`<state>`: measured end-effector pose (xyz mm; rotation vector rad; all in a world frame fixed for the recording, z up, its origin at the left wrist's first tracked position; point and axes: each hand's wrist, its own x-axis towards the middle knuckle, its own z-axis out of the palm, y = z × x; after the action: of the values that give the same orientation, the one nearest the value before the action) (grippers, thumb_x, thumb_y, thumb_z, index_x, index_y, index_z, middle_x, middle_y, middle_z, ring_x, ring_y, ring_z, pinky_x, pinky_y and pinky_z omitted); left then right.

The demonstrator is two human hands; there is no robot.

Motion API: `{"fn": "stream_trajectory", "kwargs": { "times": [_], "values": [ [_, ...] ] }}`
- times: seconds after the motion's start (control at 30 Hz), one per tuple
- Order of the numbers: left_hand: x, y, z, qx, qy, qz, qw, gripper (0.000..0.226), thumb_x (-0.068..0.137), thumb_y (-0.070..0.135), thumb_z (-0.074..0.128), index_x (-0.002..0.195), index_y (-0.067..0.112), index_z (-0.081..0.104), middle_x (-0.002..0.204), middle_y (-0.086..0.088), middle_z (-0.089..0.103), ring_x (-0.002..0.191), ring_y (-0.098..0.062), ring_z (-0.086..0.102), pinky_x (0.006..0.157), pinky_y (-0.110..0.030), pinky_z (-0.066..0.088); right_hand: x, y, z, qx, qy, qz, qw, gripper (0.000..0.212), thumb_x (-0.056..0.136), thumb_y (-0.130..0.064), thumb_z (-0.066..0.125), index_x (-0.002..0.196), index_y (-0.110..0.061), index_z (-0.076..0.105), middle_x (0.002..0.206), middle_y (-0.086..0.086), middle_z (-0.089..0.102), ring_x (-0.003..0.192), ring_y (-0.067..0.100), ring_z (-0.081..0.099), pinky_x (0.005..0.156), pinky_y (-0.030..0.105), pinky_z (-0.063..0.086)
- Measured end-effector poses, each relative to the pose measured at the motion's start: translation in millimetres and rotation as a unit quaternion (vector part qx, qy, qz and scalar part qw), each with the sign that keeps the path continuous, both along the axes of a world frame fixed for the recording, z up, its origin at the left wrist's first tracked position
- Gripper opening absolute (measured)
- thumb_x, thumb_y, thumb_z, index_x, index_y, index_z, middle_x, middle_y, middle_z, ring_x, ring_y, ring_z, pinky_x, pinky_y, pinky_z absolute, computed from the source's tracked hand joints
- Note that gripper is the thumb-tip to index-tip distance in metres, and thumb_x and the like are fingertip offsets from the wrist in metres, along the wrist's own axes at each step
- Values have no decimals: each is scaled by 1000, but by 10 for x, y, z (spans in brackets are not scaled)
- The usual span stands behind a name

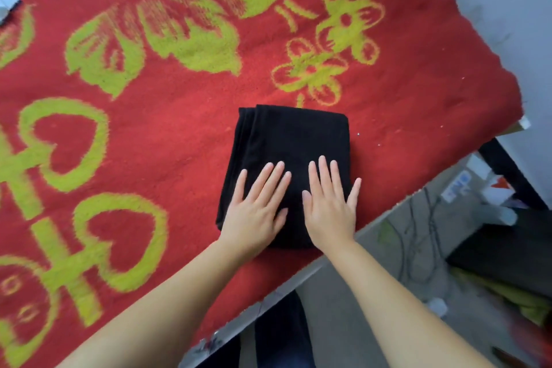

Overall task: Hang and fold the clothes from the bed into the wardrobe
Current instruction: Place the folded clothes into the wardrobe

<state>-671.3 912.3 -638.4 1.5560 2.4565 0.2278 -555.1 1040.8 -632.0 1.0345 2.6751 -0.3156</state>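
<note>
Nearly folded, not yet stored

Both hands lie flat, fingers straight, gripping nothing: left hand (254, 212) and right hand (328, 206) press the folded black garment (286, 140) on the bed (149, 128). No wardrobe in view; putting away remains.

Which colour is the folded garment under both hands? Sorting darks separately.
Black, plain, seen in the head view: folded garment.
</note>
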Motion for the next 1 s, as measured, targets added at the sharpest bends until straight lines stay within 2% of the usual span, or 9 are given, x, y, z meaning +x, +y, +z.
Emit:
{"fn": "stream_trajectory", "kwargs": {
  "times": [0.2,0.27,0.37,0.47,0.6,0.7,0.8,0.87,1.0],
  "values": [
    [-44,-32,-225,-61,-21,57,996,67,97,50,23,151,10,18,158,0,7,146,-11,5,118,-40,-2,194,229,30,-14,-16,-43,999,60,98,-44,4,151,-20,-10,160,-8,-13,148,16,-10,116,56,-7],
    [-127,-2,-158,-41,6,78,996,67,97,48,22,150,7,18,158,-3,8,146,-12,2,118,-39,-4,-7,247,188,-2,3,-71,997,60,101,-41,11,152,-18,-10,160,-3,-14,147,16,-15,115,56,-11],
    [-349,459,12,-1,43,35,998,64,98,43,23,150,6,18,158,-6,11,146,-16,8,118,-40,-5,-546,323,310,16,69,-10,997,59,103,-37,18,153,-18,-6,161,-1,-13,147,16,-15,113,53,-15],
    [-609,860,1,-59,44,7,997,62,100,44,11,153,12,6,161,-3,1,148,-14,-3,118,-40,-9,-763,439,84,18,38,26,999,57,104,-38,17,154,-17,0,162,0,-7,148,14,-11,116,51,-12],
    [-748,930,-131,-126,-1,41,991,64,101,48,13,153,14,1,161,1,-3,148,-12,-7,119,-42,-7,-539,688,-140,-14,23,16,1000,56,104,-36,16,154,-16,1,162,-2,-4,148,12,-6,119,47,-5],
    [-691,969,37,-158,-9,61,986,66,100,49,13,153,12,0,161,-2,-5,147,-14,-9,119,-44,-8,-470,717,8,32,-6,60,998,58,104,-36,15,153,-10,-1,162,4,-5,149,16,-7,118,50,-7],
    [-473,745,231,-142,24,21,989,66,100,44,24,152,7,7,161,-11,1,148,-22,-3,118,-45,-5,-194,343,212,55,17,141,988,62,98,-35,23,150,-2,20,159,13,16,148,24,11,116,57,5],
    [-152,296,235,-108,1,-26,994,72,95,43,42,150,2,20,158,-19,11,147,-28,10,119,-45,7,179,-5,183,50,21,199,979,65,90,-36,34,146,-2,35,156,15,27,146,26,23,114,61,13],
    [175,-421,21,-163,7,-25,986,103,68,50,72,147,1,28,155,-21,23,144,-32,22,116,-50,19,595,-214,13,62,-31,221,973,93,74,-37,69,150,-11,21,159,14,16,147,26,14,111,65,10]
  ]
}}
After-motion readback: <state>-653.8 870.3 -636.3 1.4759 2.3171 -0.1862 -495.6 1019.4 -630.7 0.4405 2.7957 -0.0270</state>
